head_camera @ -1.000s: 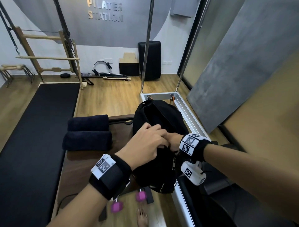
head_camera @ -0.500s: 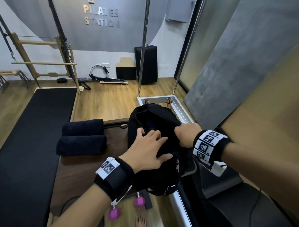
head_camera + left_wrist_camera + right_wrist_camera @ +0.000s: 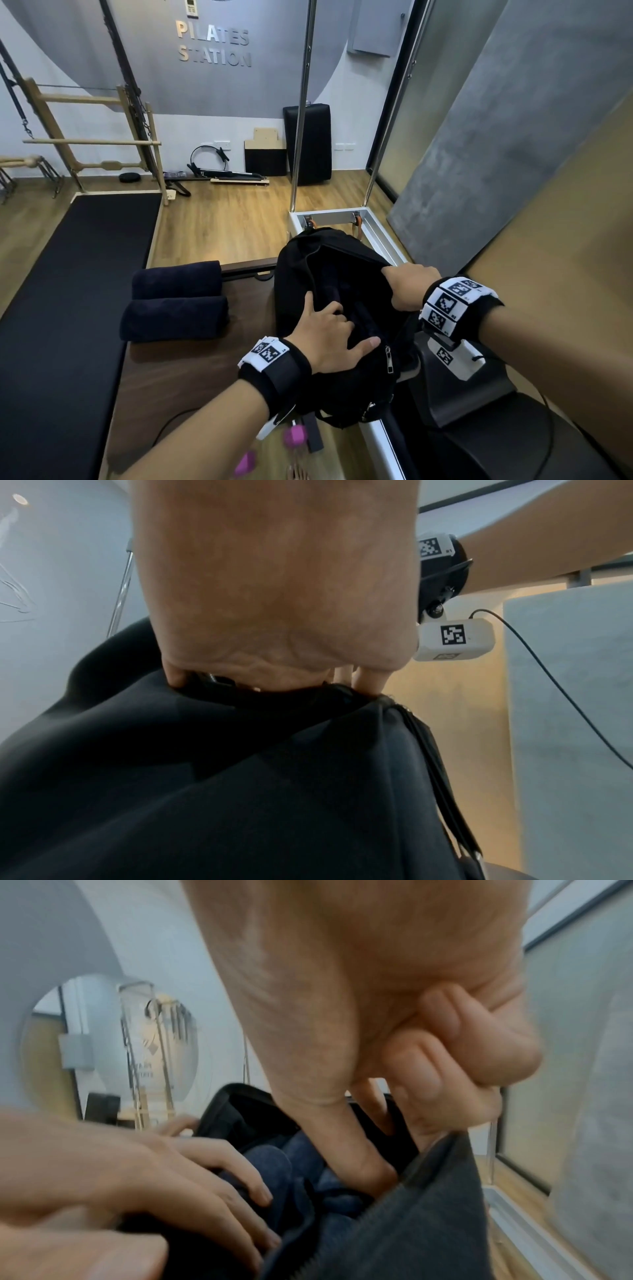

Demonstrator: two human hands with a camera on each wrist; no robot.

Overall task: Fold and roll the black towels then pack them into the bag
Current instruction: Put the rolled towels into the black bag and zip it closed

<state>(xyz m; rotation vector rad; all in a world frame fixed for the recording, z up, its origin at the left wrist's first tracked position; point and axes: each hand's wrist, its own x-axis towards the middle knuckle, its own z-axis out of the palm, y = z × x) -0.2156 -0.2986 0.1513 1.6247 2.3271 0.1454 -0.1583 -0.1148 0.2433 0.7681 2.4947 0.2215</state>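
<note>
A black bag (image 3: 301,274) stands on the wooden table (image 3: 191,377) with its zipped top pulled open. My left hand (image 3: 329,332) lies on the bag's near rim, its fingers (image 3: 240,1180) hooked over the edge into the opening. My right hand (image 3: 407,286) pinches the bag's right rim (image 3: 428,1191) and holds it outward. Dark blue-black towel cloth (image 3: 301,1167) shows inside the bag. Two rolled black towels (image 3: 176,279) (image 3: 174,318) lie side by side on the table, left of the bag. The left wrist view shows mostly my palm (image 3: 274,588) and the bag's outer fabric (image 3: 240,777).
A long black padded mat (image 3: 68,308) runs along the left. A silver metal frame (image 3: 380,240) with upright poles stands behind the bag. A black padded seat (image 3: 479,445) sits at lower right. Pink dumbbells (image 3: 294,435) lie on the floor below.
My hands, together at the bag's top a second ago, have parted. The right went to the right rim and pulled the opening wider; the left's fingers curled over the near rim.
</note>
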